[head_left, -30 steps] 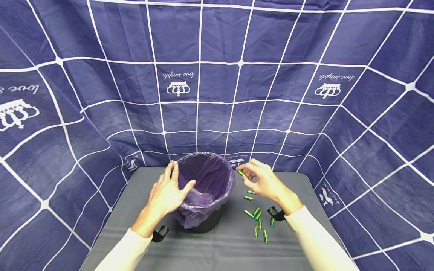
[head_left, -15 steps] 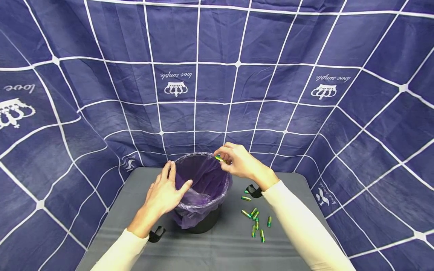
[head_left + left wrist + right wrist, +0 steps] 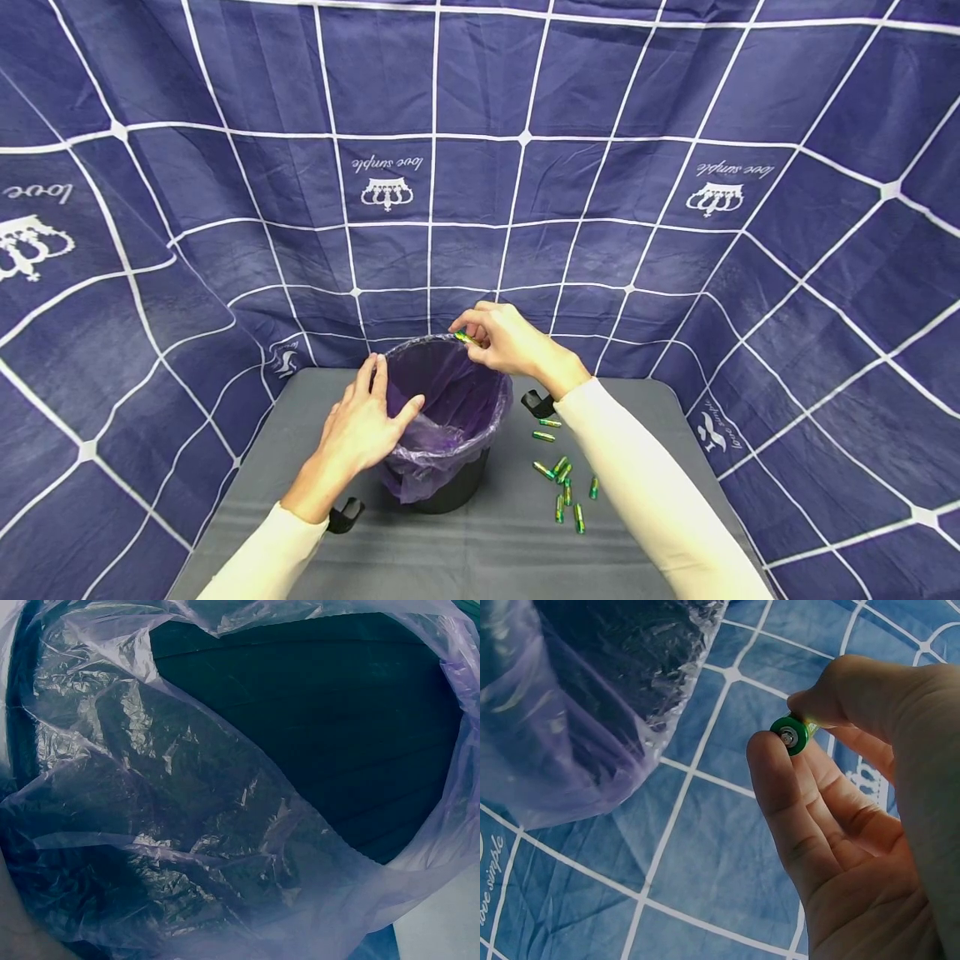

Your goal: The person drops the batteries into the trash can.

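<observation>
My right hand [image 3: 510, 340] pinches a green-and-yellow battery [image 3: 789, 735] between thumb and fingertips. It is at the far right part of the rim of a black trash bin [image 3: 453, 492]. A purple plastic liner [image 3: 489, 433] covers the rim and hangs over the outside. My left hand [image 3: 362, 427] rests at the bin's left rim, fingers extended and thumb reaching over the opening. In the left wrist view, the crinkled liner [image 3: 187, 817] covers part of the dark inner wall [image 3: 322, 712]. The bin's bottom is hidden.
Several loose batteries [image 3: 579, 518] lie on the grey table [image 3: 517, 567] right of the bin, some touching each other. Blue cloth [image 3: 480, 183] with white grid lines encloses the back and sides. Each wrist has a black strap [image 3: 537, 404].
My right hand has carried the battery leftward from beside the bin to its far rim. My left hand has stayed at the left rim. The head view has shifted slightly.
</observation>
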Available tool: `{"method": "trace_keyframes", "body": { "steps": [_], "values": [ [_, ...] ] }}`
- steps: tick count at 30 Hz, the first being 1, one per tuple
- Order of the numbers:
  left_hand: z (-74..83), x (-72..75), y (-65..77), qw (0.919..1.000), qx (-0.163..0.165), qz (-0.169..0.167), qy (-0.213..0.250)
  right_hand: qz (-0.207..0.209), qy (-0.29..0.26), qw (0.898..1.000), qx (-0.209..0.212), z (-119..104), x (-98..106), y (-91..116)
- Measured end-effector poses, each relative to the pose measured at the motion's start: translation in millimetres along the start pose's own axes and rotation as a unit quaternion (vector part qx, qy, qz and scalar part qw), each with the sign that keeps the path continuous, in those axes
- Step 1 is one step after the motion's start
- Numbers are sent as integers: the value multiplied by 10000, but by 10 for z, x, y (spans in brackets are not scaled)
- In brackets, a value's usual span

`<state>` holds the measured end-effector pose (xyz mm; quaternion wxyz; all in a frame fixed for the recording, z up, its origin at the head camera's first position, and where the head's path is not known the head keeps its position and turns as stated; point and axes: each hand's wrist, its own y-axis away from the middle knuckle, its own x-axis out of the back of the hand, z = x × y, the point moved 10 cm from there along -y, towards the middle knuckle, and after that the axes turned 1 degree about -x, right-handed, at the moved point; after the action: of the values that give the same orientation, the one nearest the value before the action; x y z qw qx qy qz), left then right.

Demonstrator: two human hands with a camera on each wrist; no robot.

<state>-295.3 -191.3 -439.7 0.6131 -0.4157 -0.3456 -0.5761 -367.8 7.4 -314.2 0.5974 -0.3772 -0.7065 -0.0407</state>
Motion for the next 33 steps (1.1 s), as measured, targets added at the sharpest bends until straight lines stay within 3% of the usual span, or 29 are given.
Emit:
{"method": "trace_keyframes", "body": {
  "steps": [8, 17, 33],
  "values": [
    [-10, -10, -9, 10000, 35, 1, 9, -184, -74, 9997, -169, 8, -68, -44],
    [-14, -9, -21, 10000, 24, -6, -7, -664, 213, 9959, -578, 163, -218, 85],
    [-13, -10, -13, 9999, 71, -18, 90, -28, 136, 9985, -538, 271, -80, 544]
  ]
}}
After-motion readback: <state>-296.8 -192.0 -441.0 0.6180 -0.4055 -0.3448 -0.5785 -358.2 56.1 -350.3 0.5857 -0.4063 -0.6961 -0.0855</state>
